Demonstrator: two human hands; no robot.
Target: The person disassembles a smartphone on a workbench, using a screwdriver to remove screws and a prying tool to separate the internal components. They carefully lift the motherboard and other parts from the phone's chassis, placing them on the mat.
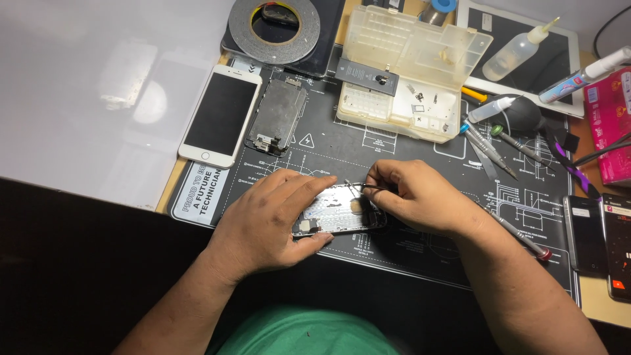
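Left hand (269, 217) clamps phone frame (338, 210); right hand (420, 197) pinches tweezers (368, 187).

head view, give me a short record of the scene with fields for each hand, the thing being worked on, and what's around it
left hand: left hand steadies the opened phone frame on the mat
right hand: right hand holds tweezers over the frame
nearby left: white phone face up, metal plate beside it
nearby top: tape roll, clear parts box
nearby right: screwdrivers, squeeze bottle
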